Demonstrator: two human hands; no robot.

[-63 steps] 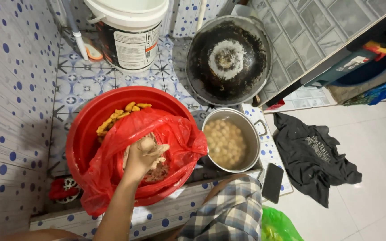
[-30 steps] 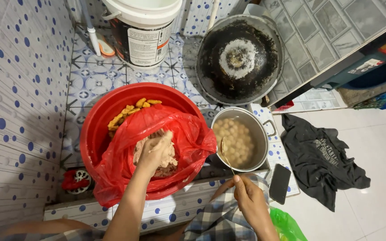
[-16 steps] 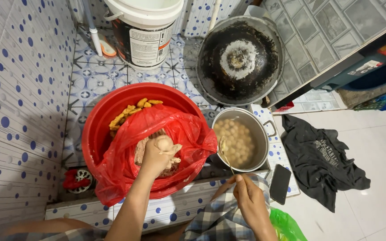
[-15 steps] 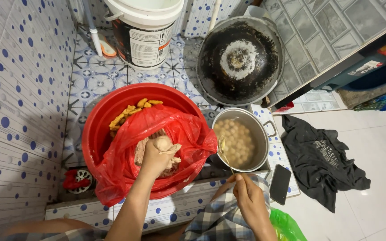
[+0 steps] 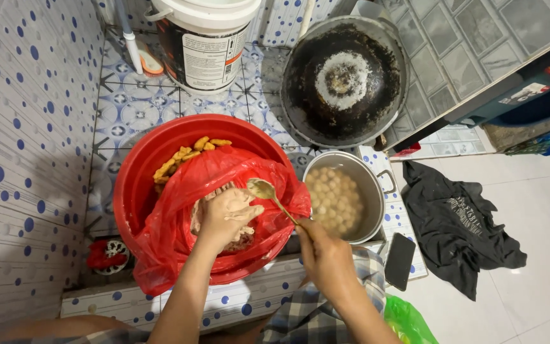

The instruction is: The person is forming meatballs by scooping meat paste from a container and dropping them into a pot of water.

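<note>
Fingers of the left hand point(image 5: 227, 213) squeeze paste in the red bag point(image 5: 179, 239), mid-frame. Right hand point(image 5: 326, 255) grips a spoon point(image 5: 268, 194). Many balls already fill the pot point(image 5: 370, 185); paste remains.

Two bare forearms, no sleeves, blue-grey plaid garment point(image 5: 300, 315) below

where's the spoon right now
In the head view the spoon is near the middle, held in the right hand, its bowl against the left hand above the red plastic bag in the red basin, just left of the metal pot.
</note>
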